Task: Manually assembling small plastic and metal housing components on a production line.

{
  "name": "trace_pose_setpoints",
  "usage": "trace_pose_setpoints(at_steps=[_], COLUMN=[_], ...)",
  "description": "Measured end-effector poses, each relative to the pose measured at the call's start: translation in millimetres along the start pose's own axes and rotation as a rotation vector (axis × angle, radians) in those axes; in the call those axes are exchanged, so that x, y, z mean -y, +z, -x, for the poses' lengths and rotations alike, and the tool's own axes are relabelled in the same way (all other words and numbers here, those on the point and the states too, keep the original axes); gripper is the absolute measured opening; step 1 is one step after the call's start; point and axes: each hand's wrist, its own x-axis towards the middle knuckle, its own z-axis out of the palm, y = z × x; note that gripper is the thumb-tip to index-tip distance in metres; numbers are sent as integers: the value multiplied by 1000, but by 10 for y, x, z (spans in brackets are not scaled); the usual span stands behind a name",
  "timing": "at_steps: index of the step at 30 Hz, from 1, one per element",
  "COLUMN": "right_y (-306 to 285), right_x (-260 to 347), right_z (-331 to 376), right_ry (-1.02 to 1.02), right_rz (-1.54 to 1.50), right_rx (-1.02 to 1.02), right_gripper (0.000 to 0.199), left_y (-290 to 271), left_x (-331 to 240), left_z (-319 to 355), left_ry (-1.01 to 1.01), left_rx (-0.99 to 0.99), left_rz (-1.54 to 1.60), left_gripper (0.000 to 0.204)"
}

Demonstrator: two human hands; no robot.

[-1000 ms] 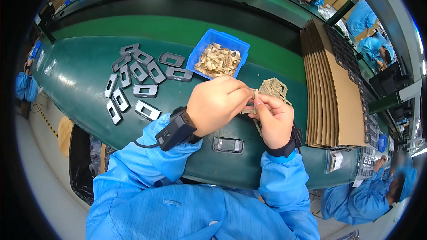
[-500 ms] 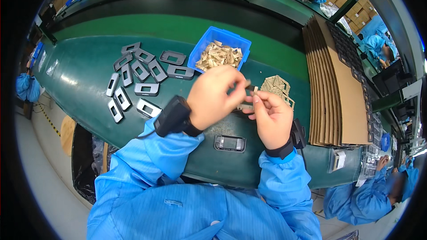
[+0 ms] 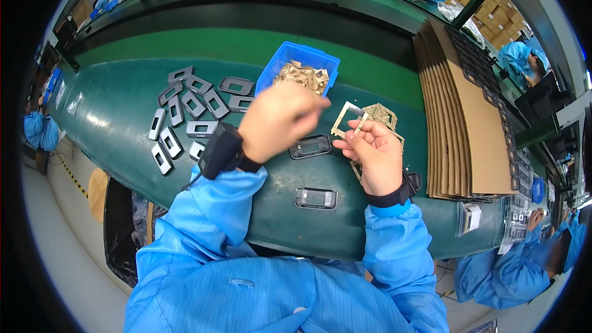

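Observation:
My right hand pinches a thin cream rectangular frame, like a peel-off adhesive gasket, between thumb and fingertips. To its left, my left hand hovers in front of the blue bin; its fingers are smeared by motion, so whether they hold anything is unclear. The bin contains many small tan paper-like pieces. Behind the right hand lies a pile of similar tan frames, partly covered. Between the hands is a dark housing, and a second dark housing lies closer to me.
Several grey housings with rectangular openings are spread over the green table's left part. A row of upright cardboard sheets stands at the right, beside stacked dark trays. Co-workers in blue sit at the right and beyond the table.
My hands have separated: the left drew back leftward from the right. The pale frame in my right hand now shows plainly, and so does the housing between the hands.

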Motion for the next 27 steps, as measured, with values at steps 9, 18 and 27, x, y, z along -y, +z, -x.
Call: trace_pose_setpoints(at_steps=[9, 18, 27], right_y=[14, 69, 35], right_x=[-8, -28, -22], right_z=[16, 25, 75], right_ry=[-67, -807, -563], right_rz=[-1, 779, 678], right_rx=[-25, -50, -109], right_gripper=[23, 25, 15], left_y=[129, 104, 21], left_x=[-266, -374, -96], left_z=[70, 65, 9], left_ry=[76, -367, -170], left_rx=[151, 131, -71], left_rz=[-18, 332, -304], left_gripper=[18, 8, 11])
